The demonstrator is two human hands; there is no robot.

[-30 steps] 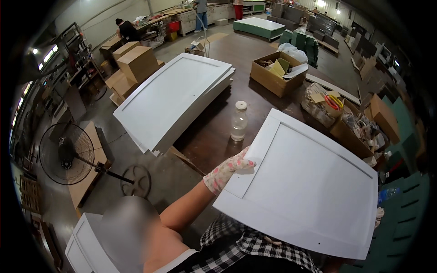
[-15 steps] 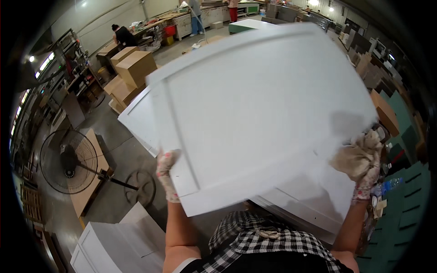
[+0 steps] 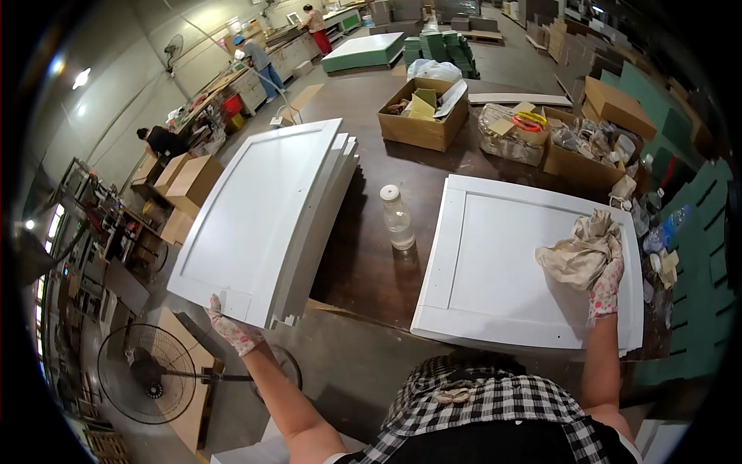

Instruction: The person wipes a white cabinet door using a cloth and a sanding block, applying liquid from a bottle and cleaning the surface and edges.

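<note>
My left hand (image 3: 236,331), in a flowered glove, grips the near edge of a white framed panel (image 3: 255,189). This panel lies on top of a stack of similar panels at the left of the table; some of the fingers are hidden at its edge. My right hand (image 3: 607,282), gloved alike, is closed on a crumpled beige rag (image 3: 580,251). The rag rests on the right part of another white framed panel (image 3: 502,255), the top one of a low pile. Between the two piles stands a clear bottle (image 3: 398,218) with a white cap.
A cardboard box (image 3: 421,131) of scraps, a bag with yellow-handled scissors (image 3: 529,120) and another filled box (image 3: 580,162) stand along the far side of the brown table (image 3: 348,240). Plastic bottles (image 3: 666,230) sit at far right. A floor fan (image 3: 147,373) stands at left; people work beyond.
The white panel that both hands held up has come down onto the left stack. My right hand has let go of it and rests with the rag on the right panel.
</note>
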